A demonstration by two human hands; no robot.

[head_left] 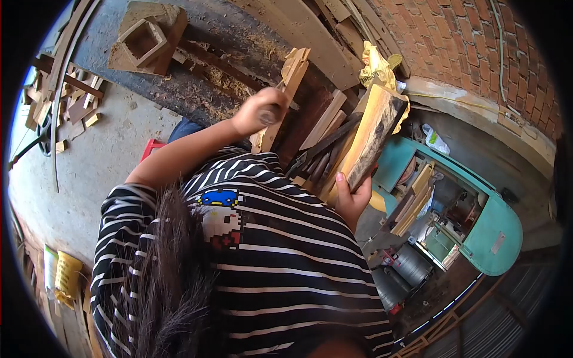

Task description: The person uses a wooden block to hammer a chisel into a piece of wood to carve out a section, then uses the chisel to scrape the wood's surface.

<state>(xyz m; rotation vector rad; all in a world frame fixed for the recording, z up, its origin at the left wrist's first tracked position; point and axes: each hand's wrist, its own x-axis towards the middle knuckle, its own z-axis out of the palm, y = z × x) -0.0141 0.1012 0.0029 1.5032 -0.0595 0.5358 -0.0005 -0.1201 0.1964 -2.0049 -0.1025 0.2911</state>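
My left hand [261, 111] is closed in a fist round a round wooden handle [270, 114], seen end-on. The rest of that tool is mostly hidden behind the fist. Just beyond it stands a pale wood piece [293, 70] with a ragged, splintered top. My right hand [354, 200] grips the near end of a long piece of wood [371, 136], thumb on top. This piece has a smooth yellow face and a rough dark bark side, and it slants away from my body.
A square wooden frame [142, 42] lies on a board on the shavings-strewn bench [206, 30]. Dark sticks [322, 156] lie beside my right hand. A green machine housing [486, 238] stands to the right, near the brick wall [471, 48]. Wood offcuts [77, 107] are piled at left.
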